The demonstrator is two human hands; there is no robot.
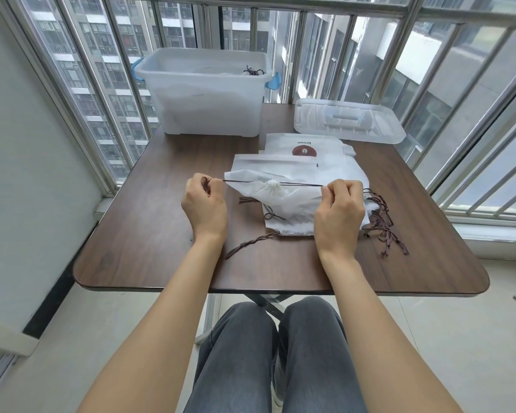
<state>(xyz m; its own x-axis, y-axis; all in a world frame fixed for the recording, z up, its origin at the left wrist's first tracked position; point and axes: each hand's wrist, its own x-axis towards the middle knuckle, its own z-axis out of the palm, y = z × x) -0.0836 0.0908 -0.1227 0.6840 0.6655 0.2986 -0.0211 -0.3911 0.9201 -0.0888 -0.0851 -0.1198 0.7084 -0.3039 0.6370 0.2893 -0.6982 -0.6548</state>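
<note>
**A:** How will this handle, going across from the left?

**B:** Left of the pouch (pixel 286 201), our left hand (pixel 204 204) has its grip curled tight round one end of the cord (pixel 242 182). The cord runs taut through the pouch's gathered neck, and right of the pouch our right hand (pixel 340 210) pinches the other end, grip narrow. The pouch hangs from the cord just above the table (pixel 149 234).

**A:** Light, we'd say?

**B:** Very light and soft. It looks like thin white fabric that crumples easily. The cord is thin and limp, and we judge it could slide through our fingers, so we should hold it near the ends and pull evenly.

**A:** And around it?

**B:** In front of the pouch, to its left, a braided cord (pixel 251 241) lies on the smooth dark wood-grain table. Behind the pouch to the left stands a translucent storage bin (pixel 206 99), directly behind it a stack of white packets (pixel 304 144), and behind it to the right the bin's lid (pixel 349 120). Right of the pouch lie loose cords (pixel 382 222). Beyond it all, a metal railing (pixel 280 7) and tower blocks.
</note>
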